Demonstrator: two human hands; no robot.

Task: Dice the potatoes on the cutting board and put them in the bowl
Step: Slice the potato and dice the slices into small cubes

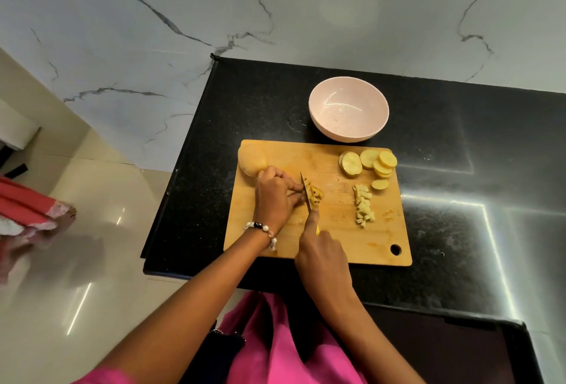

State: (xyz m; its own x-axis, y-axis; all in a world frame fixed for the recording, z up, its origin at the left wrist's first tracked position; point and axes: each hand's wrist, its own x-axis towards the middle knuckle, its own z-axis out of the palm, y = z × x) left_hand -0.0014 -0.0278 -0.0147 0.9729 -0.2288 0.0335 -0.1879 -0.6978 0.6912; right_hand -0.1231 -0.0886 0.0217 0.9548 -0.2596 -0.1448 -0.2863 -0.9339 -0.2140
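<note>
A wooden cutting board (333, 239) lies on the black counter. My left hand (275, 196) pins a stack of potato strips (315, 195) with its fingertips. My right hand (323, 256) grips a knife (306, 192), index finger stretched along the spine, blade down in the strips. A pile of diced potato (363, 206) lies to the right of the knife. Round potato slices (369, 163) sit at the board's far right. A whole peeled potato (252, 160) rests at the far left corner. The pale pink bowl (320, 121) stands beyond the board, nothing in it.
The black counter (459, 169) ends at a left edge just beside the board, with pale floor tiles below. A marble wall rises behind the bowl. Another person's red garment and foot (36, 215) show on the floor at left.
</note>
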